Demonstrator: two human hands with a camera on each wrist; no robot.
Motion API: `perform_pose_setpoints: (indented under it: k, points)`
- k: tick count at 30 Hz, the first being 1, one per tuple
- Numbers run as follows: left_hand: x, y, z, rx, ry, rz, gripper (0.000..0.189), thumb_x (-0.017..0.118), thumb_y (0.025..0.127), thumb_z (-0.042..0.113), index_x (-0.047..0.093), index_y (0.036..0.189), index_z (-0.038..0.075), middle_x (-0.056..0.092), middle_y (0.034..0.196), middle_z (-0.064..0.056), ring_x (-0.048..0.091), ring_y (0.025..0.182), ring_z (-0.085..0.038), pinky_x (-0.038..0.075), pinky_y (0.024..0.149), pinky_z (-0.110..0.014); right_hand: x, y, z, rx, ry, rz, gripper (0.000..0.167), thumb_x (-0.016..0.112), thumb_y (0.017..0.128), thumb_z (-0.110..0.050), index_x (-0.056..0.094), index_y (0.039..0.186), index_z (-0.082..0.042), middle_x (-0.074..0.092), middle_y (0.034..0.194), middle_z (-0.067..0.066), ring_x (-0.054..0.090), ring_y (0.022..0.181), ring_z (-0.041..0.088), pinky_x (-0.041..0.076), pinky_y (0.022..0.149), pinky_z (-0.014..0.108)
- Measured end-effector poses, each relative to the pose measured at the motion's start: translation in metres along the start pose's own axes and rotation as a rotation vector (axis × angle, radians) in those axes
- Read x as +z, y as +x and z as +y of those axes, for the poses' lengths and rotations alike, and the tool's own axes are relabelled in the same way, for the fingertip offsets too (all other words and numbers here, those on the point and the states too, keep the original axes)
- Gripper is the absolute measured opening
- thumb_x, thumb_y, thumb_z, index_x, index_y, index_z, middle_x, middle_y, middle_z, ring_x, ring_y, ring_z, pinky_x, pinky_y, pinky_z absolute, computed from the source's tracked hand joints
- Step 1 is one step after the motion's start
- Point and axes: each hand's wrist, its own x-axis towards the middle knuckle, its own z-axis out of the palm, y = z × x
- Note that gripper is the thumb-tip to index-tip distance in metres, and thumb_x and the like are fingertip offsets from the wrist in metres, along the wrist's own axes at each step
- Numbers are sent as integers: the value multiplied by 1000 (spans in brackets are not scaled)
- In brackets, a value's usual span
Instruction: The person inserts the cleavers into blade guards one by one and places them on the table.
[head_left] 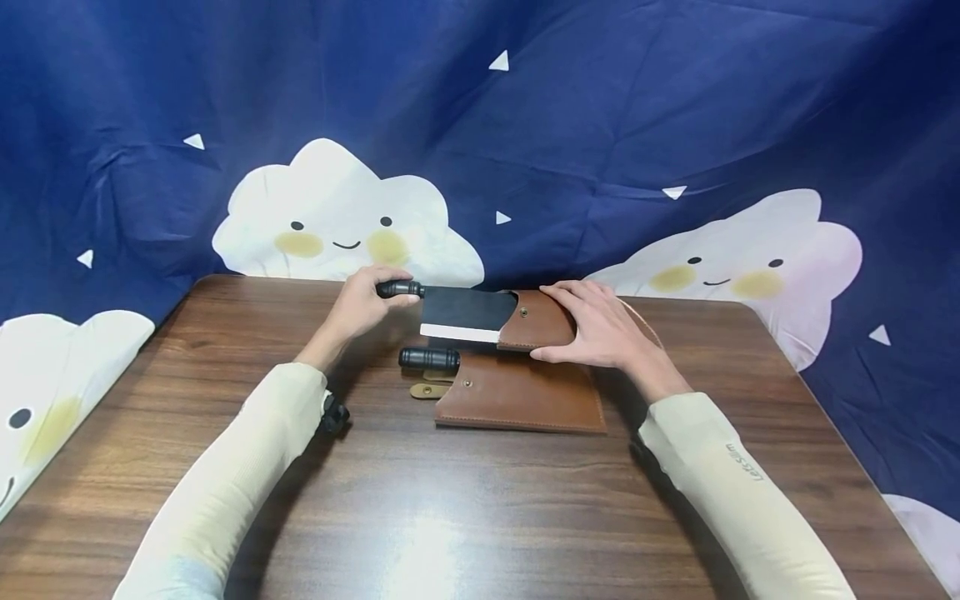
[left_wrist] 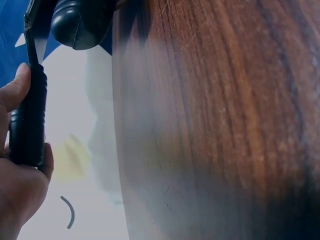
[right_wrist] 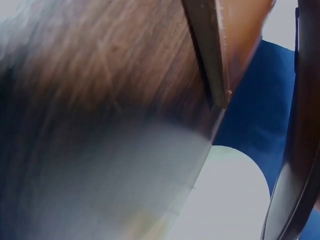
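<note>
My left hand (head_left: 360, 308) grips the black ridged handle (head_left: 399, 288) of a cleaver, its thumb along the handle in the left wrist view. The cleaver's dark blade (head_left: 461, 310), with a pale strip along its near edge, runs right into a brown leather sheath (head_left: 536, 323); the blade's right end is hidden inside. My right hand (head_left: 596, 321) holds that sheath, fingers over its far edge and thumb at its near edge. Just nearer lies a second brown sheath (head_left: 525, 400) with another black handle (head_left: 429, 358) sticking out on its left.
A tan snap strap (head_left: 429, 391) pokes out left of the nearer sheath. All of this is toward the back of a dark wooden table (head_left: 360, 517). Behind the table's far edge hangs a blue curtain (head_left: 562, 125) with white clouds.
</note>
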Motion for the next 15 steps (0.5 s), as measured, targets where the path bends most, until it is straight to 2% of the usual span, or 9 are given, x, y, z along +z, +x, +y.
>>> perform_pose_setpoints:
  k: [15]
  points:
    - [4,0,5,0,-37,-4,41,82,86,14,70,122,-3,66,122,-20,57,116,-34,42,103,-48,1,5,-10,-5,2,-5,103,75,67,-77,55,145,-13,57,137,9,47,129,31,31,107,48]
